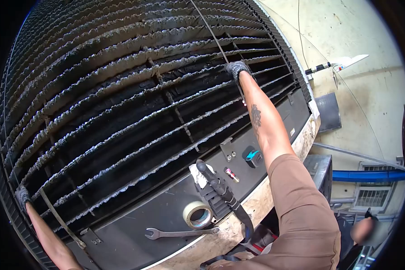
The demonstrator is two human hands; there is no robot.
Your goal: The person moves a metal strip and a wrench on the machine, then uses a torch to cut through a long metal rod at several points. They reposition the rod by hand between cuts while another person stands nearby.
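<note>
My right hand (237, 69), in a dark glove, is closed round a thin metal rod (210, 29) at the upper middle, over the toothed slats (135, 117) of a large machine bed. At the far left edge my left hand (22, 194), also gloved, rests by the slat ends; its fingers are too small to make out. A flat metal strip (58, 216) lies just right of it, leaning over the front slats.
On the dark front ledge (153, 225) are a wrench (182, 233), a tape roll (197, 215), a black hose-like tool (218, 184), a small marker-like item (231, 175) and a teal-black device (253, 157). Another person (353, 231) is at the lower right.
</note>
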